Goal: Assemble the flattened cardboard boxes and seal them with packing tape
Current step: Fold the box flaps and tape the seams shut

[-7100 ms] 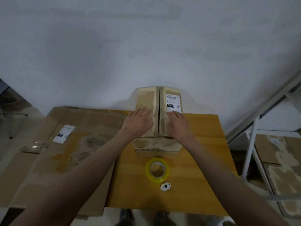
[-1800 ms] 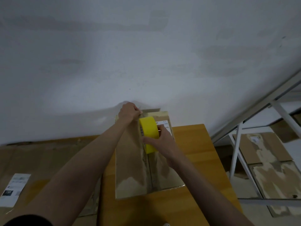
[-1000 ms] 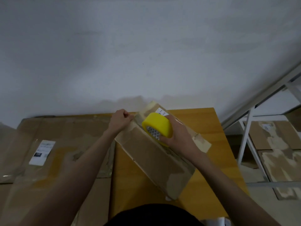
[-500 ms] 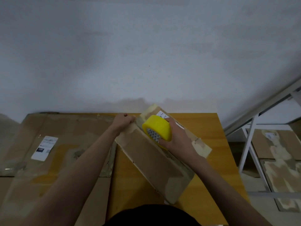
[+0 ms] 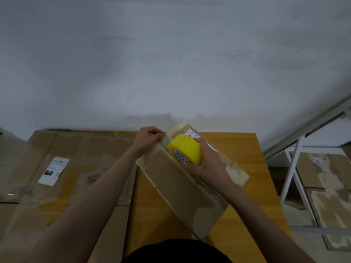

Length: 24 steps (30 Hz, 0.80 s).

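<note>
A brown cardboard box lies turned diagonally on the wooden table, its closed flaps facing up, a white label near its far end. My right hand grips a yellow roll of packing tape on the box's middle seam near the far end. My left hand pinches the tape's free end against the box's far left corner. The strip between roll and corner is too thin to make out.
Flattened cardboard boxes with a white label lie on the left beside the table. A white metal rack stands on the right with more flattened cardboard on the floor under it. A white wall is close behind.
Over the last second the hands and box have barely moved; my right hand still holds the roll near the far end, and the view has shifted slightly.
</note>
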Motion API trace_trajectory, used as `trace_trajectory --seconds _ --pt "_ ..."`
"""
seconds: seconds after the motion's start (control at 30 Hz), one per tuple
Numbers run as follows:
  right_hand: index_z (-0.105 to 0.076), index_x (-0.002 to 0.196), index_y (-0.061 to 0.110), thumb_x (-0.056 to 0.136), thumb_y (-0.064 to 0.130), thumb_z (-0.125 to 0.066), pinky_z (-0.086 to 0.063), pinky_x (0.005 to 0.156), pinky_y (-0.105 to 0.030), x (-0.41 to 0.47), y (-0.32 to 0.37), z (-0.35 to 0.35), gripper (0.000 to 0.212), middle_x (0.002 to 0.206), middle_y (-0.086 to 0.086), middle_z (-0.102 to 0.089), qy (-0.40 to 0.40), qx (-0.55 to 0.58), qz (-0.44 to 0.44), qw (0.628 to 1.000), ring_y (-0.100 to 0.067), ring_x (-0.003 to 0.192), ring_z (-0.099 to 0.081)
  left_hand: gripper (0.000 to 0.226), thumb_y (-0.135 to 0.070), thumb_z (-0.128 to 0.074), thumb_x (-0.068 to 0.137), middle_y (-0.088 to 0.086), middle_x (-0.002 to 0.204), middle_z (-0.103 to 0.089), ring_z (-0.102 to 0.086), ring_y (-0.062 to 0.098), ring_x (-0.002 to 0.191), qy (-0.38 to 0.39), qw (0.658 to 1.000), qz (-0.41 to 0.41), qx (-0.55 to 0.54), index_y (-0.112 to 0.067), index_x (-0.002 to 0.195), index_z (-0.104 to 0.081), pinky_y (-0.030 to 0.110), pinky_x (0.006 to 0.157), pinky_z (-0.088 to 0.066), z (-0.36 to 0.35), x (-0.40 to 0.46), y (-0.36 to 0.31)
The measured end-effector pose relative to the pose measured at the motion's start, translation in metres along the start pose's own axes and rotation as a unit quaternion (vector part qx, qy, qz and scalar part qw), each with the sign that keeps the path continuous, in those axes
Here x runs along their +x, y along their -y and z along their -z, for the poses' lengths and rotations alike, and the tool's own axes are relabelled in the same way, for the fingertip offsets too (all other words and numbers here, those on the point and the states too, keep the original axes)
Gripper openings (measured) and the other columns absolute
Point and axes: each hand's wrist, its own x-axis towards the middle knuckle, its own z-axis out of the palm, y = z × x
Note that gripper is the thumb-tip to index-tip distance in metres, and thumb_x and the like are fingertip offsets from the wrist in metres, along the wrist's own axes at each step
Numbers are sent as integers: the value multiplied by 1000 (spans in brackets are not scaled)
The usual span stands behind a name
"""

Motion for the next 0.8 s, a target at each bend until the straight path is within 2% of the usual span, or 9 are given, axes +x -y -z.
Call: trace_trajectory --seconds 0.13,0.23,0.4,0.47,0.53,0.63,0.7,0.77,0.8 --pt "-36 141 23 84 34 -76 -47 79 -35 2 -2 2 70 133 -1 -53 5 3 2 1000 -21 112 -53 15 -20 -67 92 -8 87 -71 -63 5 82 21 999 15 23 -32 83 -72 19 65 -45 -4 6 -7" --pt "-36 141 24 84 35 -76 -46 79 -33 3 -3 2 71 132 0 -53 9 4 5 1000 -16 107 -50 11 -25 -61 96 0 93 -69 -60 11 81 31 997 44 58 -22 92 -70 24 62 -43 -10 12 -10" --pt "-35 134 32 83 37 -74 -44 70 -30 4 -6 -5 64 115 11 -49 15 23 26 999 -10 96 -48 26 -33 -58 98 10 104 -65 -61 23 91 32 993 78 81 -14 115 -63 32 70 -47 -13 12 -8" --pt "-32 130 40 83 40 -72 -44 69 -26 3 -7 -9 61 112 18 -45 13 25 34 999 -7 96 -48 27 -34 -65 94 5 101 -59 -58 20 87 -31 993 58 94 -14 111 -62 29 69 -44 -13 7 -6" --pt "-32 129 41 83 41 -71 -40 70 -24 4 -7 -12 60 112 20 -43 9 28 39 999 -2 96 -44 18 -29 -68 91 2 96 -55 -55 19 85 -90 987 12 136 -12 98 -67 28 72 -42 -14 0 -4" --pt "-37 132 36 83 41 -70 -41 75 -28 3 -7 -15 59 119 17 -46 7 40 45 998 0 99 -42 19 -25 -66 93 5 78 -66 -62 22 76 -105 981 -18 163 -11 82 -74 25 65 -40 -16 -11 4" --pt "-37 134 36 83 44 -67 -44 78 -30 1 -6 -16 60 126 14 -48 5 43 48 998 1 102 -42 22 -29 -67 92 2 69 -70 -63 12 65 -115 984 3 137 -16 79 -78 12 54 -36 -15 -17 8" --pt "-36 135 37 83 44 -69 -46 80 -28 0 -6 -16 62 129 12 -48 4 48 45 998 -2 105 -45 19 -33 -70 89 -2 73 -75 -58 -3 61 -102 987 17 120 -19 85 -81 8 51 -36 -13 -19 10" --pt "-36 133 39 83 44 -71 -46 79 -25 -1 -7 -16 61 127 14 -48 3 60 41 997 -3 105 -47 19 -35 -72 88 -3 75 -76 -58 -5 59 -89 989 20 119 -19 87 -82 9 50 -35 -12 -20 12"
